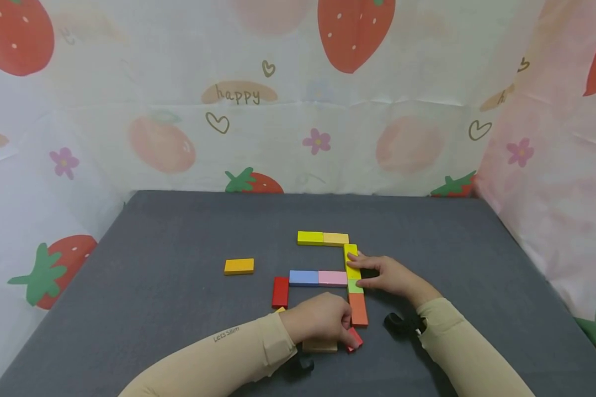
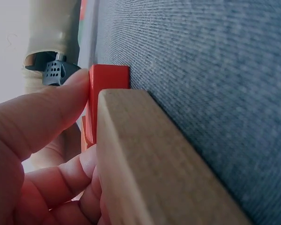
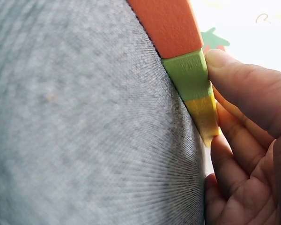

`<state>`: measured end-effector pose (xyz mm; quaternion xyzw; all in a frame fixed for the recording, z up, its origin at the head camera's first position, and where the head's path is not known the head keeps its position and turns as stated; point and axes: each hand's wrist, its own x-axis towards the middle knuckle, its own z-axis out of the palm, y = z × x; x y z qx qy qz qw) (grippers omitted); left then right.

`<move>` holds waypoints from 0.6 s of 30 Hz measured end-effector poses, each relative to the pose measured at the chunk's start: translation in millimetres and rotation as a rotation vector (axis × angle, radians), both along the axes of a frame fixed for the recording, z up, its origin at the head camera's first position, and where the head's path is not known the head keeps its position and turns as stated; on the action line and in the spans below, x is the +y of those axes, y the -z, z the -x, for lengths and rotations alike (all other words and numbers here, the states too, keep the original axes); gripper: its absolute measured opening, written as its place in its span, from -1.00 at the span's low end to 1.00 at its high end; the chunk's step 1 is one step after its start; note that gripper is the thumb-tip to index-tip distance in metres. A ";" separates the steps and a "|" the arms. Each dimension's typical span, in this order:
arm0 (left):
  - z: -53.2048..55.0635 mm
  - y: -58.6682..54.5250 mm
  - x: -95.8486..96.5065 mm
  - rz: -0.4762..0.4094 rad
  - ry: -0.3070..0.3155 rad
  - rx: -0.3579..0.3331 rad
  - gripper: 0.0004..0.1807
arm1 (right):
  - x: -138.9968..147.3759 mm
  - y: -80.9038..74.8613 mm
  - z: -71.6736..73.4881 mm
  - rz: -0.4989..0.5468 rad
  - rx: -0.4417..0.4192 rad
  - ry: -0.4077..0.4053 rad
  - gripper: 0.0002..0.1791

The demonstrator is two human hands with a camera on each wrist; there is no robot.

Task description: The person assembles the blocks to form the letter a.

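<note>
My left hand pinches a small red block between thumb and fingers. That block sits at a slant, just below the near end of an orange block. A plain wooden block lies beside it, partly hidden by the hand in the head view. My right hand rests its fingertips on a long yellow block and its thumb on a green block. Yellow, green and orange stand end to end in a column, and the right palm holds nothing.
Blue and pink blocks form a row left of the column. A yellow and a tan block lie at its far end. A red block and a separate orange-yellow block lie leftward on the grey cloth.
</note>
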<state>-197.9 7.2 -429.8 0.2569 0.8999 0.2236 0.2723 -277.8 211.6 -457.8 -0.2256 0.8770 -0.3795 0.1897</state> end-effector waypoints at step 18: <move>-7.1 -4.2 -0.7 0.039 0.000 0.031 -0.62 | -1.2 -1.8 -0.3 -0.012 -0.008 0.004 -0.44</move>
